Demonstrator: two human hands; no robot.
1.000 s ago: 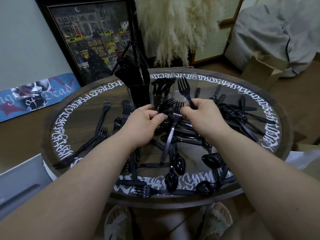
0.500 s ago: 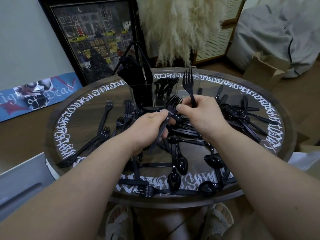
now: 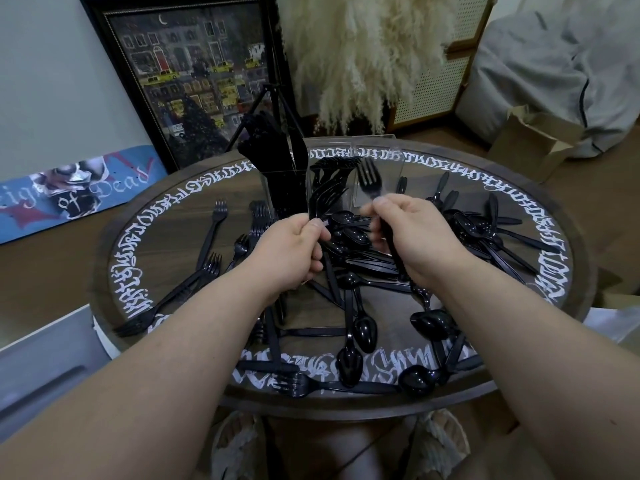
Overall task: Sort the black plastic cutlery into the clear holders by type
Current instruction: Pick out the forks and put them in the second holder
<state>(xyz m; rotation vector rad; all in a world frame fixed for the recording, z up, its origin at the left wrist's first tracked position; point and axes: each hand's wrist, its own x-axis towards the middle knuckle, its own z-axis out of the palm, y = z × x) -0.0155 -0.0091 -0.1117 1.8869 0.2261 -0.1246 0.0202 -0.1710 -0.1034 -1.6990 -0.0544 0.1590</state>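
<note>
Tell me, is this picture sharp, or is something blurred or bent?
Head view: the fork gripped by the right hand and the clear holders look smeared; the wide lens curves the round table's rim; dim, even light, with soft glare on the spoons.

Black cutlery (image 3: 360, 327); dark wooden table (image 3: 104, 244) ringed with white lettering (image 3: 138, 271).

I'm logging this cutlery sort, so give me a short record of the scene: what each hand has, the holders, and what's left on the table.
left hand: grips a bunch of forks, tines up
right hand: grips one fork, tines up
clear holders: at the table's far side; left one holds knives, next holds forks
table: round, white lettering round the rim
loose cutlery: spoons, forks and knives scattered, unsorted
</note>
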